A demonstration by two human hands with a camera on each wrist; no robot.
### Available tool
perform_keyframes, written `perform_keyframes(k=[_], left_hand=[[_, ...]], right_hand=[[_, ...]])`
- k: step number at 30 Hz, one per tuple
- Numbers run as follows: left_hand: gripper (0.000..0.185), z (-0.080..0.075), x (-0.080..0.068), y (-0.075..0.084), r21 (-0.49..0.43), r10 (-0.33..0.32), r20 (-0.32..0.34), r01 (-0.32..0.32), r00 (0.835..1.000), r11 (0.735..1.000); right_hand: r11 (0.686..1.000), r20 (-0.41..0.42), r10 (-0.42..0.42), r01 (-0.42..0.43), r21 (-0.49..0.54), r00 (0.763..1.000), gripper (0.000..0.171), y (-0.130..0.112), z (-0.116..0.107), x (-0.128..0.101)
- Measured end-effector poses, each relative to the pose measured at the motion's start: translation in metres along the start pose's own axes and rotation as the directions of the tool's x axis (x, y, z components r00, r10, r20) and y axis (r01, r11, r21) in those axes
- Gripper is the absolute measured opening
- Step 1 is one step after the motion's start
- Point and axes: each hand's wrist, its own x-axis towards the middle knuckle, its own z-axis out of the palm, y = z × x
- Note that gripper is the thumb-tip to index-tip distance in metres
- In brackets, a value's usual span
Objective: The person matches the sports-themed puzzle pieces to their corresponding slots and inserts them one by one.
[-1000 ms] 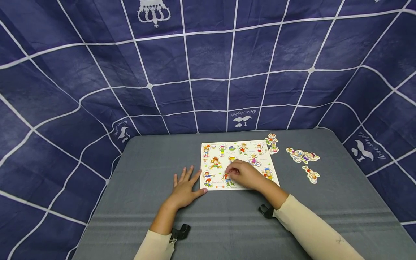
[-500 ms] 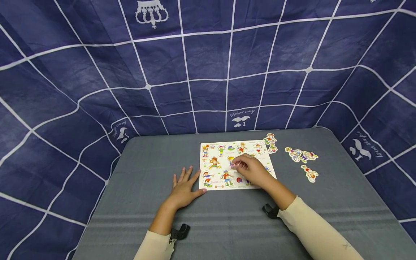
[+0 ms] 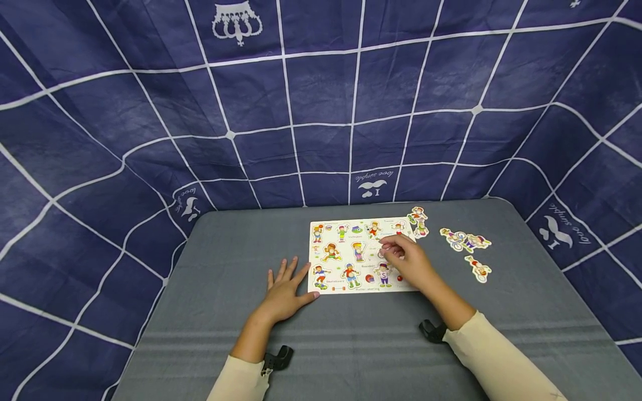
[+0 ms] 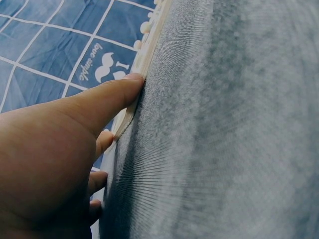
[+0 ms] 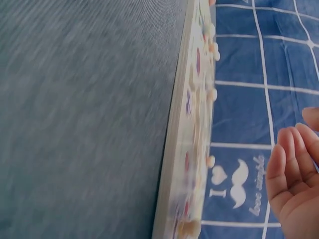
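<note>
A white peg puzzle board [image 3: 327,271] with cartoon sports figures lies on the grey cloth. Small round knobs [image 5: 213,94] stand up from its pieces in the right wrist view. My left hand [image 3: 282,298] lies flat with fingers spread at the board's left side. Its thumb [image 4: 117,94] touches the board's near edge in the left wrist view. Over the right part of the board hovers my right hand [image 3: 408,264], fingers loosely bent and nothing seen between them. It covers the figures beneath. A figure with a bat [image 3: 358,252] shows just left of its fingertips.
Right of the board lie loose cut-out figures: a pair [image 3: 420,221] by its upper right corner, two overlapping ones [image 3: 465,240], and a single one [image 3: 478,269] nearer me. A blue curtain [image 3: 321,145] with white lines rises behind the table.
My right hand has moved from the board's lower middle up past the bat figure to the right side, uncovering the middle figures. My left hand has stayed in place.
</note>
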Motion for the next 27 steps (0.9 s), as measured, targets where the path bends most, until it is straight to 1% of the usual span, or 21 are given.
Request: perform_keyframes(k=[6,11,16,19,24,27], left_hand=[[0.082,-0.001,-0.001,0.001,0.000,-0.002,0.003,0.002,1.000,1.000],[0.082,0.001,0.000,0.000,0.005,-0.003,0.005,0.003,1.000,1.000],[0.082,0.000,0.001,-0.001,0.007,-0.004,-0.001,0.004,1.000,1.000],[0.082,0.000,0.001,-0.001,0.012,-0.004,0.001,0.004,1.000,1.000],[0.083,0.000,0.000,-0.001,0.006,-0.003,0.011,0.003,1.000,1.000],[0.082,0.000,-0.001,0.000,0.000,0.000,0.006,0.000,1.000,1.000]], right_hand=[[1.000,-0.096,0.026,-0.025,0.013,0.995,0.022,0.010,-0.013,-0.003],[0.998,-0.129,0.066,-0.063,0.031,0.989,0.021,0.015,-0.026,-0.008],[0.996,-0.165,0.073,-0.063,0.063,0.984,0.021,0.018,-0.040,-0.011],[0.996,-0.189,0.085,-0.078,0.045,0.978,0.021,0.021,-0.048,-0.015],[0.991,-0.204,0.129,-0.134,-0.012,0.971,0.023,0.028,-0.062,-0.023],[0.988,-0.213,0.141,-0.151,-0.032,0.967,0.023,0.026,-0.070,-0.027]])
